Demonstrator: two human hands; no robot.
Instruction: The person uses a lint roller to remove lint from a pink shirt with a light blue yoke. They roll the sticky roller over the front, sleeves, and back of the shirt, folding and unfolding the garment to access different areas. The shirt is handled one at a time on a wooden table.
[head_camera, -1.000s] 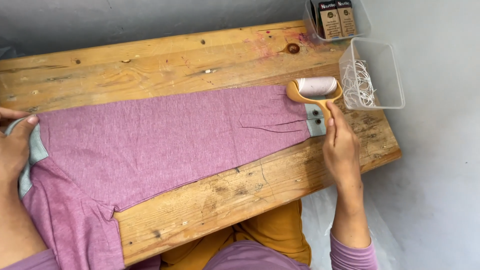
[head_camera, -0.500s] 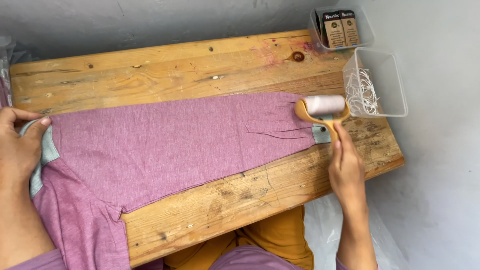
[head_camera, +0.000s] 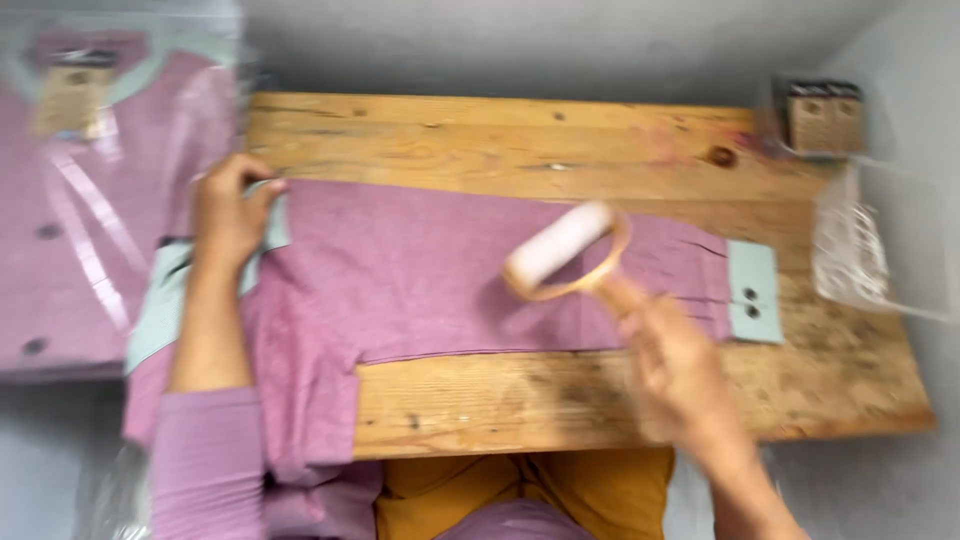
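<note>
One purple shirt (head_camera: 430, 285) spread sleeve-out along the wooden table (head_camera: 600, 400), its body hanging over the left edge, left hand (head_camera: 228, 210) pressing flat near the collar, right hand (head_camera: 680, 365) clamped on one lint roller (head_camera: 560, 250) (blurred) mid-sleeve; bare wood along front and back edges.

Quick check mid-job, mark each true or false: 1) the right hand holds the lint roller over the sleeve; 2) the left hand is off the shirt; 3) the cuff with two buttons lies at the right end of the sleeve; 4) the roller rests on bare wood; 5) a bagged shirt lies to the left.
1) True: the right hand holds the lint roller over the purple sleeve.
2) False: the left hand presses on the shirt near its shoulder.
3) True: the pale cuff lies there.
4) False: it is over the sleeve.
5) True: the bagged shirt lies at far left.
</note>
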